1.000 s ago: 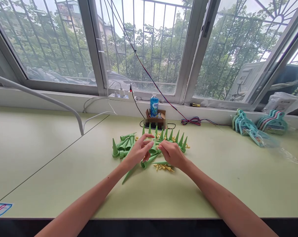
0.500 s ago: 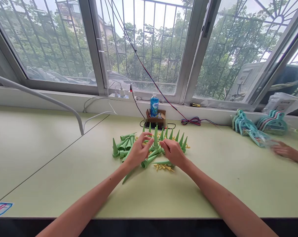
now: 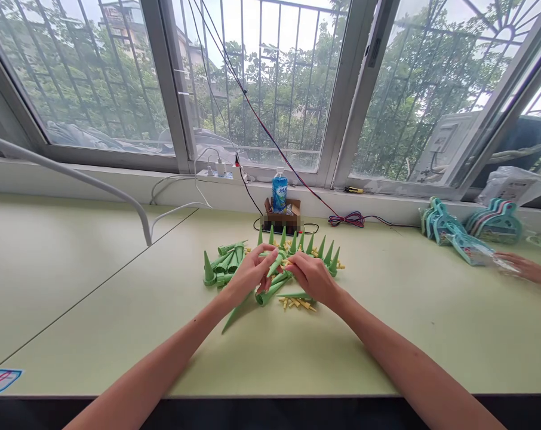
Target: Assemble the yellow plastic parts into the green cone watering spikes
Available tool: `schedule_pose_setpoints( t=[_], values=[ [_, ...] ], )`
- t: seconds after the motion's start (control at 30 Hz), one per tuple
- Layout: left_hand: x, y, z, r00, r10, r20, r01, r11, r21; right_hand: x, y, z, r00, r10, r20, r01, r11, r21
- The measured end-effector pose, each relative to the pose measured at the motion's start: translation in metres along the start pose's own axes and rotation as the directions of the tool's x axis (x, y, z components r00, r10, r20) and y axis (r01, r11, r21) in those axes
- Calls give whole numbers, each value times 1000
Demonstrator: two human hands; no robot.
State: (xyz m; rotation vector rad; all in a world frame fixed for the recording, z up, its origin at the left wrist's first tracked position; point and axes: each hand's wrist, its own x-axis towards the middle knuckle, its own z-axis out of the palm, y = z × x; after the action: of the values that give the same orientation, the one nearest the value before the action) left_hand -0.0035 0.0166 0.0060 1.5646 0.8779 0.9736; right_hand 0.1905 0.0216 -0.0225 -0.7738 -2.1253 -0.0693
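Observation:
My left hand point(image 3: 248, 273) is closed on a green plastic cone-shaped spike point(image 3: 274, 264), its point tilted down toward me. Close against the spike's wide end, my right hand point(image 3: 314, 276) pinches a small yellow peg point(image 3: 286, 263); whether the peg sits inside the spike I cannot tell. Behind both hands several finished-looking green spikes point(image 3: 321, 247) stand upright in a curved row. Loose green spikes point(image 3: 228, 261) lie heaped left of my left hand, and another spike point(image 3: 267, 295) lies below the hands. A small pile of yellow pegs point(image 3: 297, 304) rests below my right hand.
A blue bottle point(image 3: 279, 192) stands in a small brown box point(image 3: 295, 209) near the window sill. Coiled cable point(image 3: 347, 219) lies right of it. Bagged teal plastic items point(image 3: 437, 222) sit at the right, where another person's hand point(image 3: 528, 267) handles clear plastic. A grey hose point(image 3: 118, 194) arches at left.
The spike in my left hand has tipped from upright to pointing down toward me. My right hand's yellow peg now shows at its wide end. The other person's hand has shifted slightly.

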Motion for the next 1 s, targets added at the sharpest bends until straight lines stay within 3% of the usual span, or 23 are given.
schedule_pose_setpoints(
  t=[0.13,0.3,0.47,0.73,1.0],
  values=[
    [0,-4,-1,999,32,-2,-32,999,13,0,1,0,1000,17,-9,-17,999,27],
    [1,-12,1,986,165,10,-165,979,116,0,1,2,995,103,-4,-103,994,44],
    [1,-15,2,980,198,-2,-196,967,162,1,0,4,991,131,3,-131,990,50],
    [5,-14,4,985,161,-58,-157,985,63,0,2,2,978,165,-124,-161,986,45],
    [3,-2,2,997,-24,-70,16,994,-109,1,0,0,999,-37,-9,36,998,-49]
  ],
)
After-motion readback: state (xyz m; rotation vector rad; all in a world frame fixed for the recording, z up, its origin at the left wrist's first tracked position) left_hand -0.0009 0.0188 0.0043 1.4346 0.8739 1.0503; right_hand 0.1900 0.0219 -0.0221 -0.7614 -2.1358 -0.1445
